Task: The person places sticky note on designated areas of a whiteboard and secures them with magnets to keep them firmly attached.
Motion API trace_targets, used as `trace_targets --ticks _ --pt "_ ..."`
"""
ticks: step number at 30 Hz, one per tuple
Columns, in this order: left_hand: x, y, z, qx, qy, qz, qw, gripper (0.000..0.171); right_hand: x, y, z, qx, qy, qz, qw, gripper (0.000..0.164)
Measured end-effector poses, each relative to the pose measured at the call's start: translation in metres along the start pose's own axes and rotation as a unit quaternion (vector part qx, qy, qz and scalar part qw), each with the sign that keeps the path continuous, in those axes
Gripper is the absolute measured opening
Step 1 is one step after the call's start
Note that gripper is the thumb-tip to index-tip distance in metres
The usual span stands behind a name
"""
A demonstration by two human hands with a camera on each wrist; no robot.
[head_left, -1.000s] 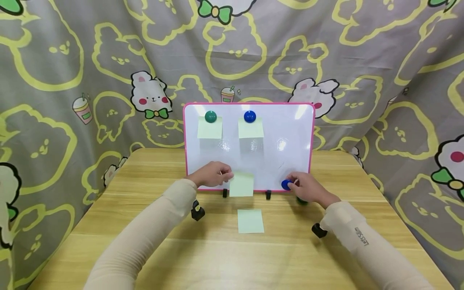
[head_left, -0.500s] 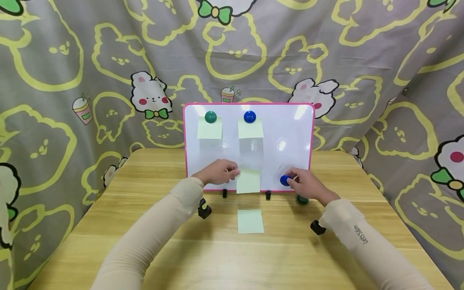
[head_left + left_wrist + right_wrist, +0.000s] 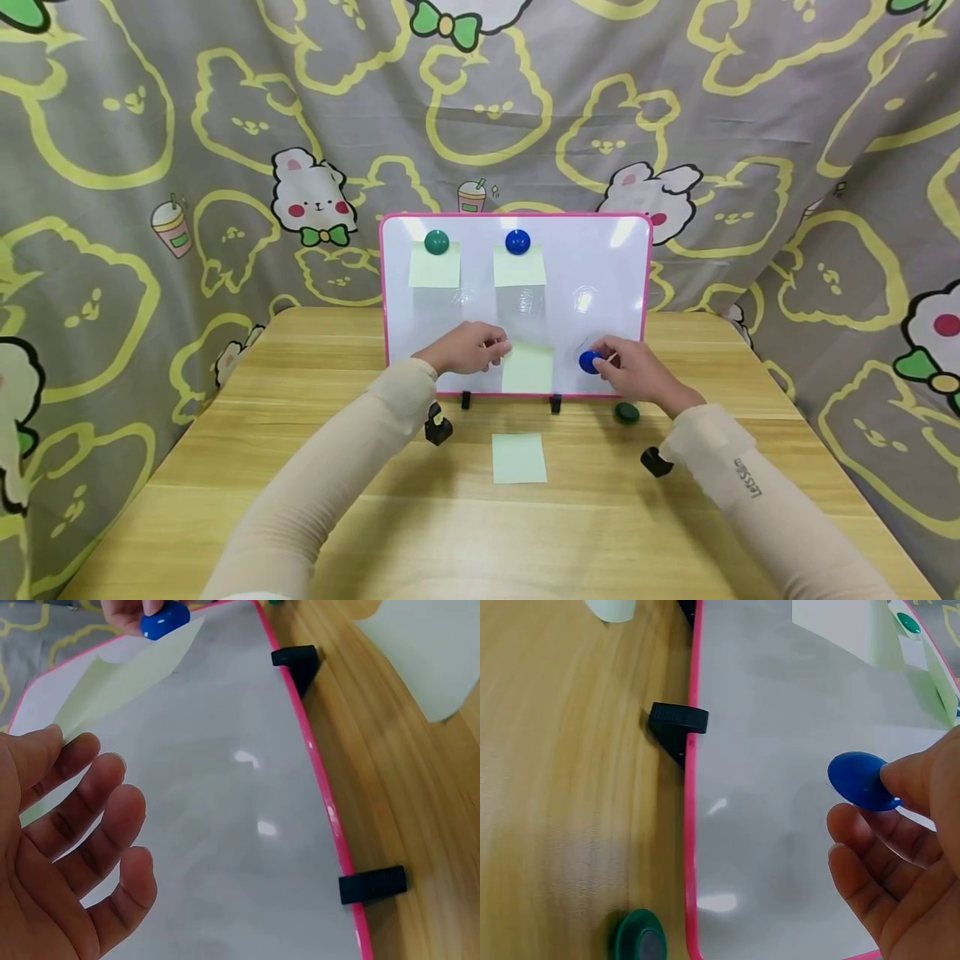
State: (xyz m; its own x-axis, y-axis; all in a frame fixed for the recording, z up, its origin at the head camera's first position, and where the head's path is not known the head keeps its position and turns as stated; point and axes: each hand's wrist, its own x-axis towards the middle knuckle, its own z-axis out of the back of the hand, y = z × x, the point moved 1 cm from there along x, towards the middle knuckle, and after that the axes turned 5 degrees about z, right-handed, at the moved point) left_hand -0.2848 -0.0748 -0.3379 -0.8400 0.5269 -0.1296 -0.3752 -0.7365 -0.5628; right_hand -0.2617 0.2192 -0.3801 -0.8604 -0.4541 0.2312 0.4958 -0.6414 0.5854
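My note [image 3: 529, 369] and magnet [image 3: 588, 362] have risen.
Mid-frame, my left hand [image 3: 471, 347] pinches the note's edge, likely keeping its face uncovered; farther right, my right hand [image 3: 634, 368] pinches the magnet.

In front of the whiteboard [image 3: 592, 267], you wear a cream left sleeve [image 3: 322, 492], wrinkled toward the elbow, and a matching right sleeve [image 3: 780, 517] with dark lettering [image 3: 747, 477]. A small black block [image 3: 438, 427] shows beside your left cuff [image 3: 405, 390].
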Motion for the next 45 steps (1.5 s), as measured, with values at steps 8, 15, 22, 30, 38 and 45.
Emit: trace_targets --ticks 8,15,22,30,38,45 --pt "0.010 -0.009 0.001 -0.002 -0.001 -0.007 1.0000 0.029 0.003 0.002 0.009 -0.002 -0.022 0.005 1.000 0.015" --pt "0.015 -0.020 0.002 -0.002 -0.008 0.000 1.0000 0.032 0.005 0.007 0.019 -0.004 -0.030 0.002 1.000 0.017" --pt "0.024 -0.028 0.003 0.000 -0.018 0.003 0.9998 0.030 0.008 0.007 0.029 -0.008 -0.035 -0.009 0.999 0.021" --pt "0.033 -0.037 0.004 -0.016 -0.025 0.006 0.9995 0.030 0.011 0.009 0.040 -0.010 -0.041 -0.020 0.999 0.022" --pt "0.046 -0.047 0.003 -0.011 -0.037 -0.003 0.9993 0.029 0.015 0.014 0.053 -0.011 -0.049 -0.007 0.999 0.024" --pt "0.053 -0.057 0.001 -0.038 -0.058 0.012 0.9975 0.027 0.014 0.013 0.066 -0.003 -0.063 -0.033 0.997 0.028"
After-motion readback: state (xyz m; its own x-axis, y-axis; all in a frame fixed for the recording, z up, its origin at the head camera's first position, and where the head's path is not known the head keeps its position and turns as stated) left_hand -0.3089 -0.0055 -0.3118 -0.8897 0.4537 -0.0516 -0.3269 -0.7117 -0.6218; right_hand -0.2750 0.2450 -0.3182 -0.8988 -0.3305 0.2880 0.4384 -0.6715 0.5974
